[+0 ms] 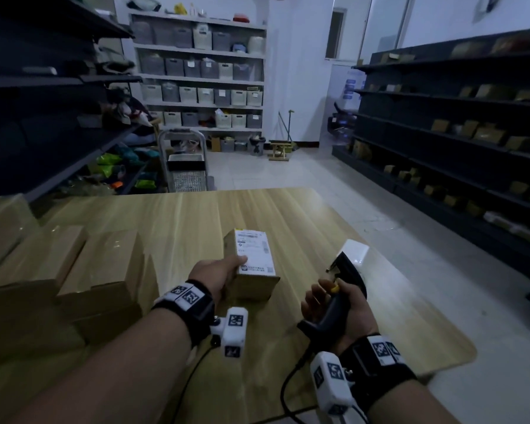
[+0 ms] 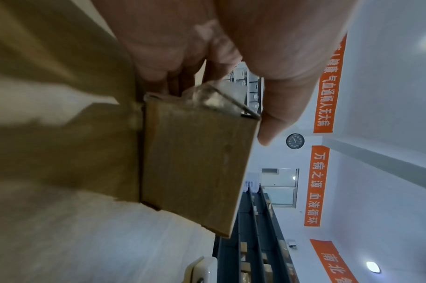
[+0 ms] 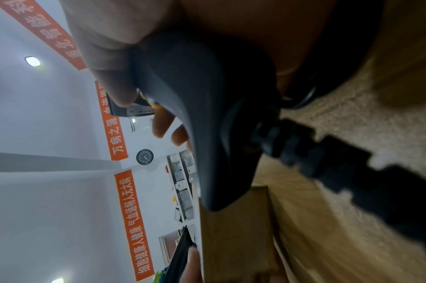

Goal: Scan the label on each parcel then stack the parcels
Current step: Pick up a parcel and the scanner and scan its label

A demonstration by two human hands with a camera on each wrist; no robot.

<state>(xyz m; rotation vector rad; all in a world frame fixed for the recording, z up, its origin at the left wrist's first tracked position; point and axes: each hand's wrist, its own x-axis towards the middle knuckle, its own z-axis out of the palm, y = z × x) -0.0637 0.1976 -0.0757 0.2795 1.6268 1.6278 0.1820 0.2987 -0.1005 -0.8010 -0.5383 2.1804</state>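
One small brown cardboard parcel (image 1: 251, 267) with white label (image 1: 254, 254) facing up, on wooden worktop (image 1: 196, 215), gripped by left hand (image 1: 218, 275). Right hand (image 1: 334, 310) curled round black handheld scanner (image 1: 343, 289), just right of parcel.

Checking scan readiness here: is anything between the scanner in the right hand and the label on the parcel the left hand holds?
Nothing visible blocks it. The label faces up on the parcel, the left hand covering only its near left edge. The scanner in the right hand sits to its right over bare table.

A stockroom: bin-lined white shelving (image 1: 201, 71), dark box-stocked racks (image 1: 459, 133), wooden packing table (image 1: 196, 221).
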